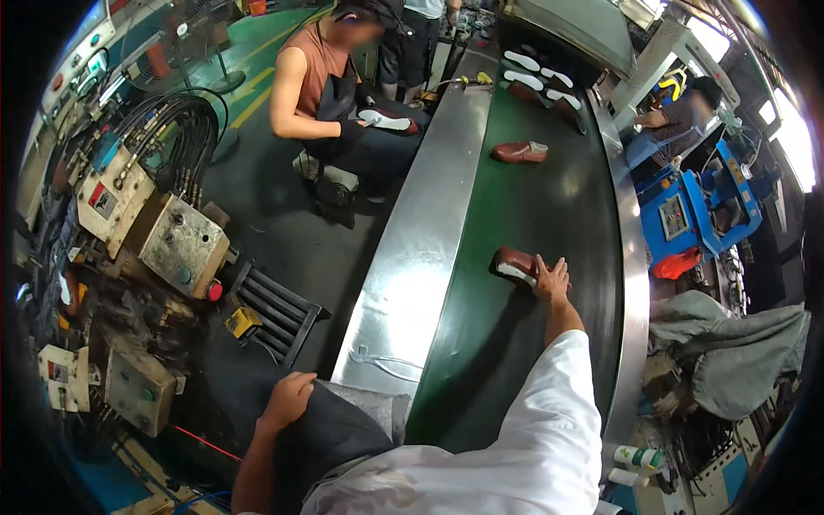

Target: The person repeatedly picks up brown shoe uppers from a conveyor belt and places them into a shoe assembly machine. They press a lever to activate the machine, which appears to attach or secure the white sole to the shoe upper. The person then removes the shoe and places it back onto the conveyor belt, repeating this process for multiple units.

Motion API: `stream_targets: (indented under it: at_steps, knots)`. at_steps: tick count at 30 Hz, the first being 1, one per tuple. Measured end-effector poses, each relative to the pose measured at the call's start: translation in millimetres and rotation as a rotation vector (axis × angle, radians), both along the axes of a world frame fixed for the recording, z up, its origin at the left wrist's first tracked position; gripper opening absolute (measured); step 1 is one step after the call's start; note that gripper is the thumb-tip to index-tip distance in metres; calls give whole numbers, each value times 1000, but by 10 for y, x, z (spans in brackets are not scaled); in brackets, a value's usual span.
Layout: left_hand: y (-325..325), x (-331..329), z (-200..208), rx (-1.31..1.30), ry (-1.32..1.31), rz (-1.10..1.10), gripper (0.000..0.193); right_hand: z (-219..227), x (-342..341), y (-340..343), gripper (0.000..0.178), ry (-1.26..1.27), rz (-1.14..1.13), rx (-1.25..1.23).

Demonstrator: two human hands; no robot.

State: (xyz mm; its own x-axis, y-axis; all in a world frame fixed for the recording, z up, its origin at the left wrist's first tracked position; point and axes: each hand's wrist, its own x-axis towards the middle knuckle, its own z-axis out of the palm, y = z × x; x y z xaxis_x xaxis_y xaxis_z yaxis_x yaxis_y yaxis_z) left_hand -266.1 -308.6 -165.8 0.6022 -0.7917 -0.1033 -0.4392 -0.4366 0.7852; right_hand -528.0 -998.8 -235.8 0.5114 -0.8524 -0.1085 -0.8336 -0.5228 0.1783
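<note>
Green floor with yellow stripes, black slatted stand, bright opening at right.

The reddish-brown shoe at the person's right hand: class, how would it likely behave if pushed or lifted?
The reddish-brown shoe probably keeps its shape when lifted, as its upper looks rounded, not slumped. Pushed by the right hand, it would likely slide rather than roll, given its long outline on the flat belt.

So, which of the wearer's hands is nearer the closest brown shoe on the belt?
The right. The right hand is at the right end of the shoe, seemingly touching it; the left hand rests by the knee, away to the shoe's left.
</note>
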Motion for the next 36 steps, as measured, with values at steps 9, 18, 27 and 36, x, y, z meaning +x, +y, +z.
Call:
stream_targets:
  at_steps: [9, 18, 27, 36]
  knots:
    - [29, 5, -169, -17, -26, 15, 26, 82, 8, 329, 103, -308, -9, 652]
    - [28, -36, -3, -120, 27, 50, 26, -523, -209, 2143, 98, -1152, -411, 778]
    - [-172, 419, 910, -370, 153, 145, 52, 748, 932, 4123, 84, -1028, -55, 1408]
    - [1381, 500, 1464, -435, -532, 412, 39, 1599, 2352, 5801, 113, -479, 942, 1273]
